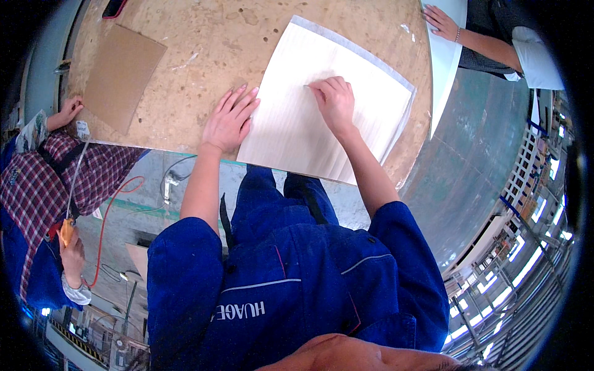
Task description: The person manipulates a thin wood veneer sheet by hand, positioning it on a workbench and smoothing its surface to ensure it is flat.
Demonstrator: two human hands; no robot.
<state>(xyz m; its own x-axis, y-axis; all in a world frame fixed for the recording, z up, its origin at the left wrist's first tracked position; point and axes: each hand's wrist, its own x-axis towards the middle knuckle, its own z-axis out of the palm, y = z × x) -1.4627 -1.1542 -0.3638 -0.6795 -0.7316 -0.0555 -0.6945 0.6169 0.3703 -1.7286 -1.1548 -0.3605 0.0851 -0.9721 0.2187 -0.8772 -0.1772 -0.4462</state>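
Note:
A pale wood-grain sheet lies on the wooden table in front of me, with a greyish strip showing along its far and right edges. My left hand rests palm down at the sheet's left edge, fingers slightly apart, fingertips by the edge. Over the middle of the sheet, my right hand is closed in a pinch. A tiny dark tip shows at its fingertips, too small to name. Whether the right hand touches the sheet is hard to tell.
A brown board lies left on the table, near a red-edged phone. At left, a co-worker's hand holds an orange-handled tool with a long thin rod; a red hose hangs nearby. Another person's hand rests on a white panel.

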